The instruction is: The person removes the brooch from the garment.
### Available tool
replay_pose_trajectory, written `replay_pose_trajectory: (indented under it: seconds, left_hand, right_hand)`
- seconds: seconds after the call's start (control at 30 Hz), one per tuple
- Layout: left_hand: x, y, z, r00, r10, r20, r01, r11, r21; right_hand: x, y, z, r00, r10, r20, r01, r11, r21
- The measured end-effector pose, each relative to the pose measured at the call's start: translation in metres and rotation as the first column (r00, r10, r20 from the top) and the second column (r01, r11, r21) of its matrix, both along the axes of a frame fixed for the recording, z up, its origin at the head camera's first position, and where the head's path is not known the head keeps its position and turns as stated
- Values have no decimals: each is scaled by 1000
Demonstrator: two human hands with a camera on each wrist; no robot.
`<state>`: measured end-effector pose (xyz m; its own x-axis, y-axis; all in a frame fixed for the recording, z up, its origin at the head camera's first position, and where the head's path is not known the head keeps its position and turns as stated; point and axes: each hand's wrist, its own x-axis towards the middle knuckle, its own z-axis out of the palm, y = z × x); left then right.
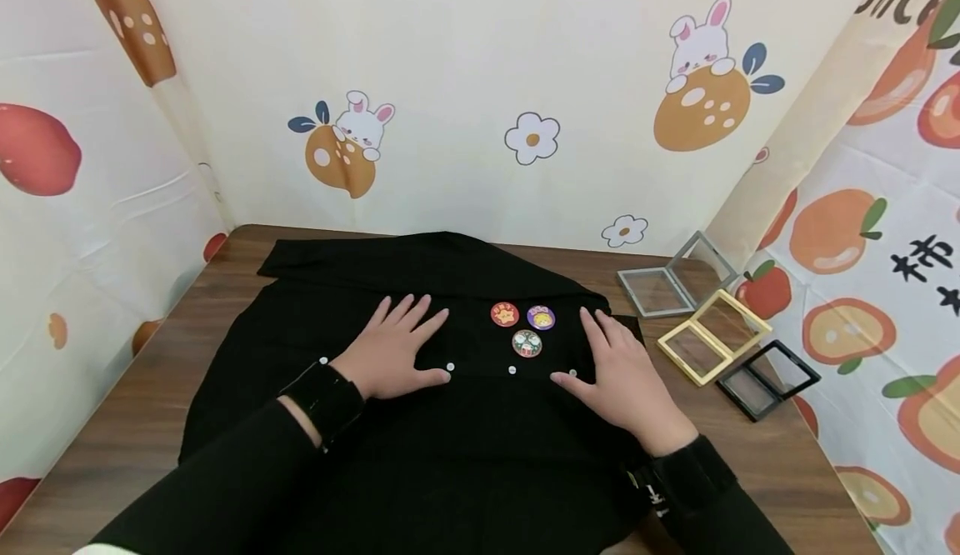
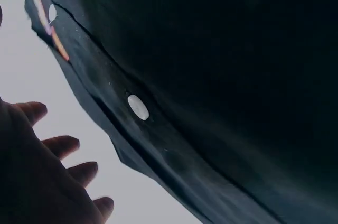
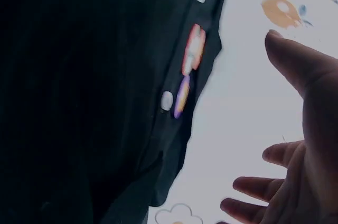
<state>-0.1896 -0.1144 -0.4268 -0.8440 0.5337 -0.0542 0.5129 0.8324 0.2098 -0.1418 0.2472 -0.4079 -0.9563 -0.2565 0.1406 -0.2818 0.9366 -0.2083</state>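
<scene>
A black shirt [image 1: 480,430] with a row of white buttons lies spread on the table. My left hand [image 1: 393,351] rests on its left part, fingers straight and spread, thumb tip beside a button [image 1: 450,367]. On the shirt's right part is my right hand [image 1: 622,376], likewise with straight fingers and nothing held. Between the hands sit three round badges on the cloth: a red one with a star [image 1: 505,314], a purple-rimmed one [image 1: 541,317] and a dark green patterned one [image 1: 527,343]. The left wrist view shows a white button [image 2: 138,107] up close; how the badges are fixed cannot be seen.
Three open hinged frame cases stand at the right: a silver one [image 1: 657,292], a gold one [image 1: 715,337] and a black one [image 1: 754,395]. The wooden table [image 1: 135,422] meets printed cloth walls [image 1: 465,63] at the back and both sides.
</scene>
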Motion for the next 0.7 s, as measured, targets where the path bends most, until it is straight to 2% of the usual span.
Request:
replay_pose_trajectory:
  seconds: [0.17,0.23,0.3,0.53,0.7]
  left_hand:
    - [-10,19,-1,991,-122,59,127,988,-86]
    - [-13,29,-1,986,-144,84,154,981,-121]
    - [-18,39,-1,982,-158,107,170,978,-117]
    - [-41,61,-4,981,-77,177,91,993,-77]
    - [-47,68,-2,973,-92,211,105,993,-47]
  right_hand:
    - [-7,-11,-1,997,73,-20,-71,993,99]
    - [-10,-15,-1,995,97,1,-96,988,119]
    - [-15,-18,-1,994,107,32,-110,986,124]
    - [-39,-27,2,983,118,138,-133,986,102]
    - [-55,-35,2,973,161,167,-177,981,86]
